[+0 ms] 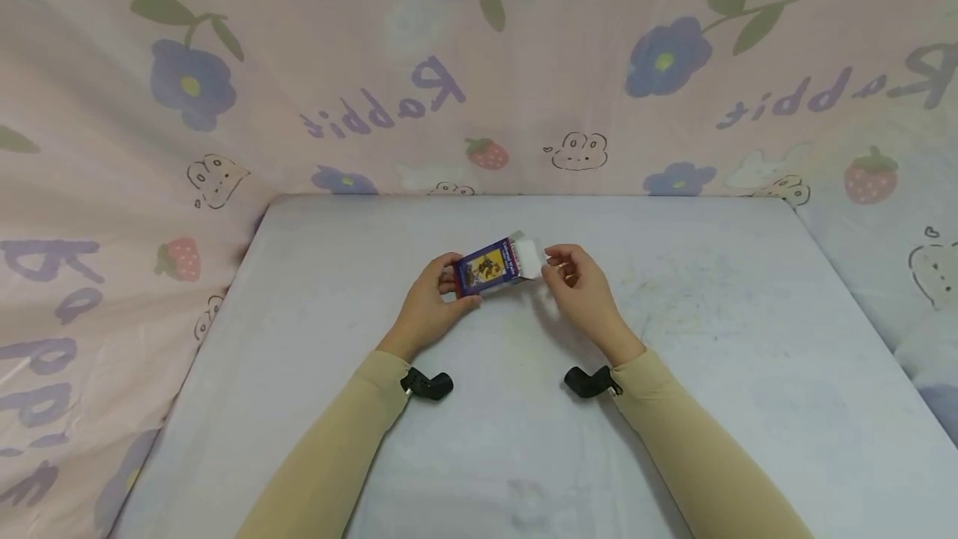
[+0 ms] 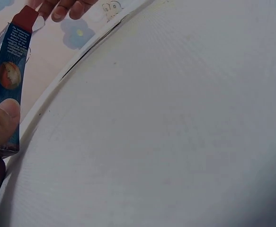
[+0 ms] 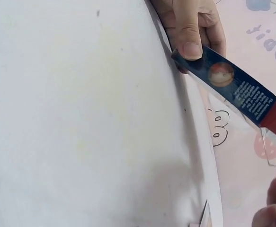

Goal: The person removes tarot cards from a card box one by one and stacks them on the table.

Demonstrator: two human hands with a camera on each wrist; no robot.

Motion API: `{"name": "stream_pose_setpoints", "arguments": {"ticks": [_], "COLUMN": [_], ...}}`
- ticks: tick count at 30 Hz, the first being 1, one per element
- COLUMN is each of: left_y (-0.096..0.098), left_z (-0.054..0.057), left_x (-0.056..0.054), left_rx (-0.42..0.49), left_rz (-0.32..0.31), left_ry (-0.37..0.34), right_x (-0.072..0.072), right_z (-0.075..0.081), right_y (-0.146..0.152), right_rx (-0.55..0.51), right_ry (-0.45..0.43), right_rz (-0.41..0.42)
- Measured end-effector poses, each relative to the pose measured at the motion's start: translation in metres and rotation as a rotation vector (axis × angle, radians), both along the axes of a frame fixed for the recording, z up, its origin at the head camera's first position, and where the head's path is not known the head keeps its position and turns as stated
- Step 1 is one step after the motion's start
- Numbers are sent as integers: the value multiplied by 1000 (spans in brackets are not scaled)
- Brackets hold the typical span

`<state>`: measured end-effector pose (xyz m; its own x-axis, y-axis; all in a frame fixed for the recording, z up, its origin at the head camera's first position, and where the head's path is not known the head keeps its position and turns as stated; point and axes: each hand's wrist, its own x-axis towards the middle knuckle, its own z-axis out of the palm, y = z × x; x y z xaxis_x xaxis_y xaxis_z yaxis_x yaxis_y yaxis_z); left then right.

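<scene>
A small blue card box [image 1: 482, 267] with a yellow picture on its front is tilted above the table, its end flap [image 1: 528, 258] folded out and showing white. My left hand [image 1: 434, 302] grips the lower left end, thumb along the near edge and fingers behind. In the left wrist view, the thumb presses the box's narrow blue side [image 2: 10, 78], which bears a round portrait; a red tab [image 2: 25, 19] sticks out at the top. Beside the white flap is my right hand [image 1: 587, 294], fingers loosely bent. Whether its fingertips touch the flap is unclear. The box's inside is hidden.
A white-covered table [image 1: 359, 256] lies below both hands, with faint smudges on its right part. Pink patterned cloth [image 1: 479, 98] hangs behind and at the sides. Black wrist cameras [image 1: 430, 385] sit at both sleeve cuffs.
</scene>
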<state>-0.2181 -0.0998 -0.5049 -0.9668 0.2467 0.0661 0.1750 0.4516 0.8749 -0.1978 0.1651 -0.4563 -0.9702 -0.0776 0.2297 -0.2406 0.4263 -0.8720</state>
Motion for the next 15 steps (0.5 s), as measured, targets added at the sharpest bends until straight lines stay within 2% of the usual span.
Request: {"name": "stream_pose_setpoints", "arguments": {"ticks": [4,10,15], "left_y": [0,0,0], "left_z": [1,-1,-1], "left_x": [1,0,-1], "left_rx": [-4,5,8], "left_rz": [0,-5,-9], "left_ry": [-2,1,7], "right_x": [3,2,1], "right_z": [4,3,5], "right_y": [-2,-2,-6], "right_rx": [9,89,157], "right_ry": [32,-11,-61], "right_rz": [2,38,99]}}
